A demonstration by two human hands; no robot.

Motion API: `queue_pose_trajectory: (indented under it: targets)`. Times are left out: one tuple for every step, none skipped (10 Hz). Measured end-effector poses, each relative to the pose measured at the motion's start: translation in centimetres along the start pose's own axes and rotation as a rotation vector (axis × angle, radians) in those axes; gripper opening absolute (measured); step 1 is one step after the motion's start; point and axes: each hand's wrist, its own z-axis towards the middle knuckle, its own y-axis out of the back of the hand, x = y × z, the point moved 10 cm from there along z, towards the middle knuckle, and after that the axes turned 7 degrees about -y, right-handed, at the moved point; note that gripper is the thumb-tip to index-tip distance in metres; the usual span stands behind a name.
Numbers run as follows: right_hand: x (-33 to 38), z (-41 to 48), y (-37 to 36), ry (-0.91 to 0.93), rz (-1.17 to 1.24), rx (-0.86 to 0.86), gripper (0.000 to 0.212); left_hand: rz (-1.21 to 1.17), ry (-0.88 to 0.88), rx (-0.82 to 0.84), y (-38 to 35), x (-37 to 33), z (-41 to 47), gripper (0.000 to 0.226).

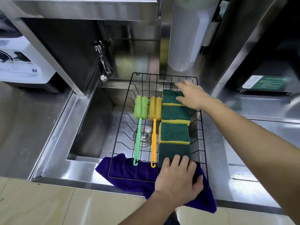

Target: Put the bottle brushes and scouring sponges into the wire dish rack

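Left grip [177, 176] flat on nearest sponge [173, 153] | right grip [191, 95] pressing farthest sponge [172, 97] | steel sink [90, 114], purple cloth [129, 172]

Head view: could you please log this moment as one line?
rack: two brushes, four sponges inside | left hand: on nearest sponge | right hand: on farthest sponge

Two bottle brushes [140, 109] [155, 109]; four scouring sponges [172, 96] [175, 113] [174, 133] [173, 151]; one rack [164, 76].
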Motion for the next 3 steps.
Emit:
queue_pose_trajectory:
  targets:
    - [1.4,-2.8,5.8,0.038,0.189,-0.115,0.05,-0.056,0.014,0.074,0.3,0.1,-0.1,0.042]
    - [2.5,-6.9,13.7,0.105,0.349,-0.315,0.038,-0.103,0.018,0.067,0.6,0.5,-0.2,0.056]
    - [3.7,-14.1,21.1,0.288,0.601,-0.533,0.027,-0.171,0.063,-0.017,2.1,1.4,-0.7,0.05]
